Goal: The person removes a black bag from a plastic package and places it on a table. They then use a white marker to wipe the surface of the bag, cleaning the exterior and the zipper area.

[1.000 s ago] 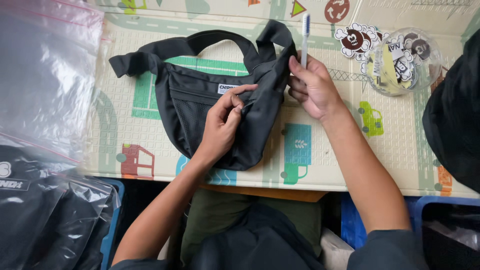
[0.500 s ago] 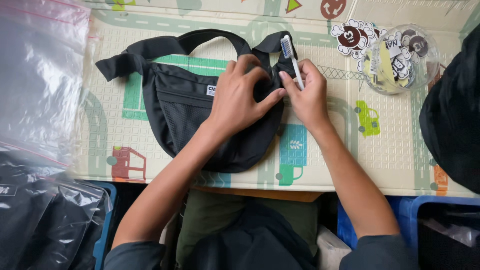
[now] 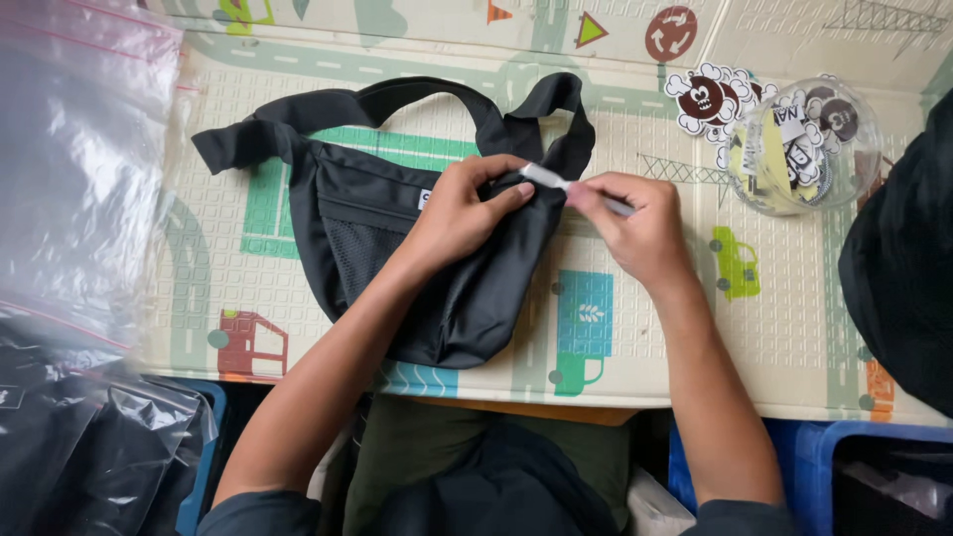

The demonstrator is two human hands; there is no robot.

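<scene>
Here: left hand (image 3: 462, 208) fingers pinch black waist bag (image 3: 427, 258) top; right hand (image 3: 635, 228) fingers grip thin white stick (image 3: 556, 182), axis pointing left at bag, mid-worktop.

A small white label (image 3: 425, 199) is sewn on the black bag's front. Clear plastic bags (image 3: 79, 169) are piled at left. A round clear tub (image 3: 806, 144) of stickers stands upper right, with cartoon stickers (image 3: 707, 97) beside it.
</scene>
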